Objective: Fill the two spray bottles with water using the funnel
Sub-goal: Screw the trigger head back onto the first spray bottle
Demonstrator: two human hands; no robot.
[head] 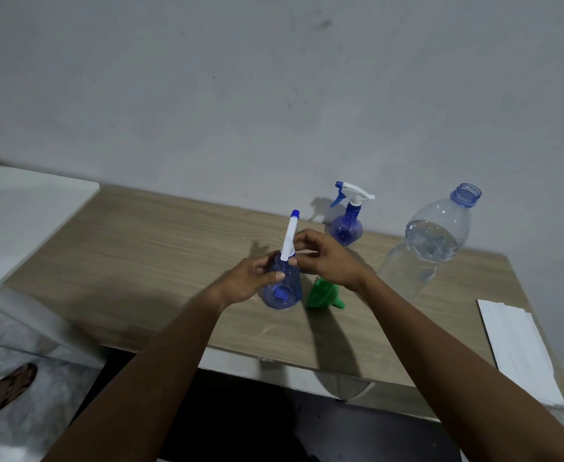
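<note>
A blue see-through spray bottle stands on the wooden table in front of me. My left hand grips its body from the left. My right hand pinches the collar of its white spray head, whose blue nozzle points up and away. A green funnel lies on its side just right of this bottle, under my right wrist. A second blue spray bottle with its white and blue trigger head on stands farther back. A large clear water bottle, uncapped and partly filled, stands at the right.
White paper sheets lie on the table's right front corner. A white surface adjoins the table at the left. A wall runs close behind the table. A sandalled foot shows on the floor at lower left.
</note>
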